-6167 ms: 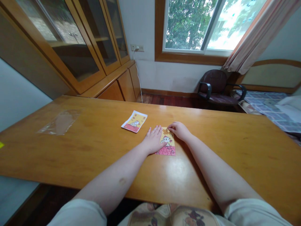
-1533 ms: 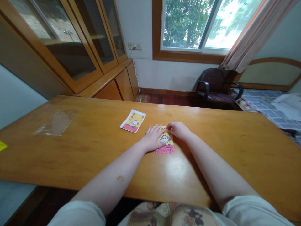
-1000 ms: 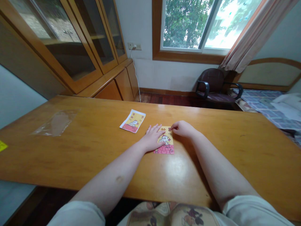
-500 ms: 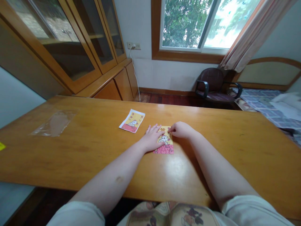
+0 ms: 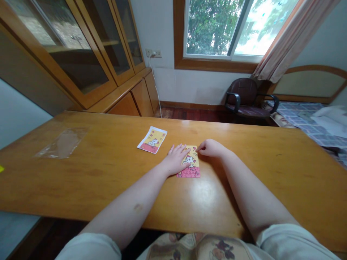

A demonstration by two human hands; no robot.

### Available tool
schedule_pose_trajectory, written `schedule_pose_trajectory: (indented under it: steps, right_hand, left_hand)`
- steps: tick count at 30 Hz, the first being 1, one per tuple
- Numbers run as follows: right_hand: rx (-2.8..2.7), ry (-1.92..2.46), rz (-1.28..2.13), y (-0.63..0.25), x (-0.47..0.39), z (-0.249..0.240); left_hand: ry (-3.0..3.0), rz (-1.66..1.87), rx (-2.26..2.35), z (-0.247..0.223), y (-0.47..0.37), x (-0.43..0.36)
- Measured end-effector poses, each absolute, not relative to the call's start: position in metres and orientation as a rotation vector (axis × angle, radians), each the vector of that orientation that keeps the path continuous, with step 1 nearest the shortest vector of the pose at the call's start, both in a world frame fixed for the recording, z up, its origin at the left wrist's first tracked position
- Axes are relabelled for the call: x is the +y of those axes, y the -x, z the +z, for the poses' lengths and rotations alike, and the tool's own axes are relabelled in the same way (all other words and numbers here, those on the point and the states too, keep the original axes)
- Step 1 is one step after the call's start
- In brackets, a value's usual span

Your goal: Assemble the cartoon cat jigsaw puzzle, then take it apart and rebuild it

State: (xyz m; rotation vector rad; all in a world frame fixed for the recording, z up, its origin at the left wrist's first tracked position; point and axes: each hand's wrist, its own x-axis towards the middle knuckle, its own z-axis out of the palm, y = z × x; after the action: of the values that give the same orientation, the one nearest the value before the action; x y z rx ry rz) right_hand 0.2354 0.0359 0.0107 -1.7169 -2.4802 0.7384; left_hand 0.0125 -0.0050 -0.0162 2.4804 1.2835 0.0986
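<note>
Lying on the tabletop (image 5: 114,177): small rectangular jigsaw puzzle (image 5: 192,172), yellow above and pink below, with a white cartoon animal in the middle; it is directly in front of the person, partly hidden under one hand.
Left hand (image 5: 176,160): palm down with fingers spread apart, covering the puzzle's left side; the thumb reaches across the white animal, and the fingertips extend over the yellow part.
Right hand (image 5: 210,148): fingers curled in, their tips at the puzzle's upper right edge; whether they are pressed together or pinch a piece, I cannot tell.
Paper sheet (image 5: 152,140): white-bordered, with a similar yellow and pink animal picture, lying tilted beyond and to the left of the left hand, apart from it.
Clear plastic bag (image 5: 64,143): flat and crinkled, well to the left on the wooden surface.
Yellow item (image 5: 1,168): at the far left of the view, mostly cut off.
Beyond the tabletop: wooden cabinet with glass doors (image 5: 119,47) at left, white cord (image 5: 155,79) hanging from a wall socket (image 5: 154,53), window (image 5: 214,29) with pink curtain (image 5: 295,39), dark red armchair (image 5: 245,93) and bed with checked cover (image 5: 300,113) at right.
</note>
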Motion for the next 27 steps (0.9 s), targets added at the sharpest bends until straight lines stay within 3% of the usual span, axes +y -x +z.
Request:
schedule_pose_trajectory:
  steps: [8, 15, 19, 27]
  right_hand:
    - [-2.496, 1.670, 0.683, -0.234, 0.038, 0.005]
    - [-2.123, 2.206, 0.266, -0.261, 0.052, 0.009]
    - [-2.061, 2.422, 0.364, -0.268, 0.053, 0.013]
    - [-2.175, 2.278, 0.405, -0.255, 0.047, 0.013]
  left_hand:
    - [-2.491, 0.071, 1.239, -0.020, -0.012, -0.004]
    - [-2.466, 0.142, 1.348, -0.017, -0.007, -0.003]
    - [-2.459, 0.136, 1.364, -0.018, -0.005, -0.002]
    - [-2.432, 0.114, 1.339, -0.019, -0.005, 0.000]
